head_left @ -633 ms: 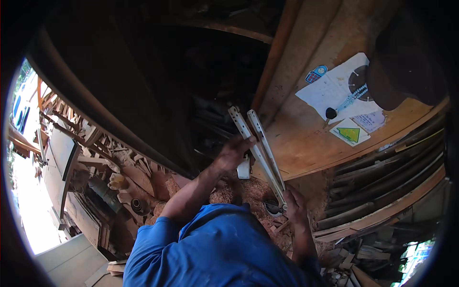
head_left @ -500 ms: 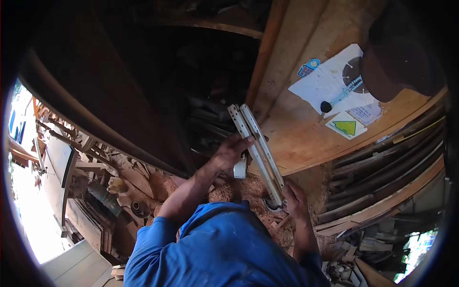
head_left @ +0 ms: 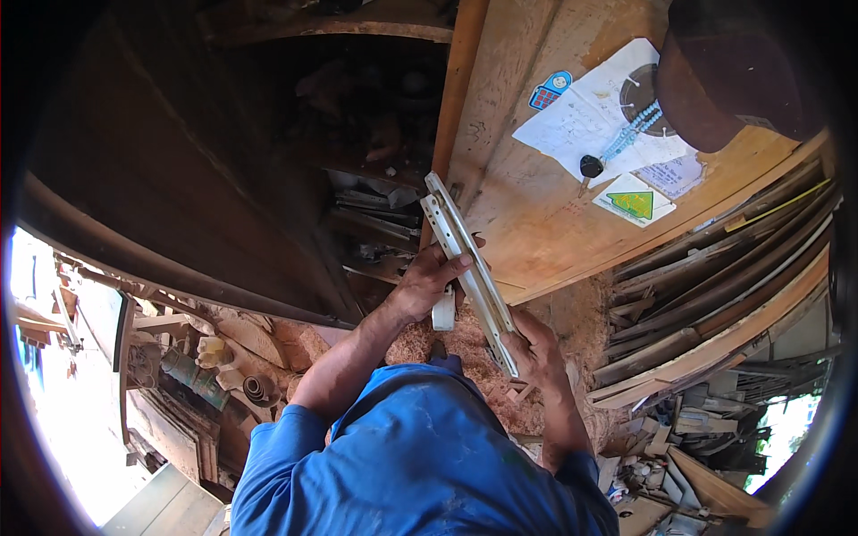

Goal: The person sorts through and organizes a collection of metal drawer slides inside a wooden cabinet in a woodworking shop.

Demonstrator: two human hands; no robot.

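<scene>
A pair of long, pale metal drawer slides [head_left: 471, 272] with holes along their length lies slantwise before me, one against the other. My left hand [head_left: 429, 282] is closed round them above their middle, thumb on top. Lower down, my right hand [head_left: 534, 347] grips them near their near end, its fingers partly hidden. Just below my left hand is a white piece [head_left: 443, 311] whose kind I cannot make out. Beyond the slides' far end stands an open dark cabinet [head_left: 357, 165], with several long strips [head_left: 380, 210] on a shelf inside.
On the right, a wooden door panel [head_left: 527, 241] carries papers [head_left: 572, 125], stickers, a bead string [head_left: 630, 134] and a dark brown cap-like thing [head_left: 733, 80]. Stacked boards [head_left: 715, 313] stand beyond it. Wood shavings [head_left: 411, 344] cover the floor; scrap wood and a coil [head_left: 259, 389] lie left.
The two slides, spread slightly apart before, now lie close together. My right hand has moved up and inward along them. The view has shifted a little.
</scene>
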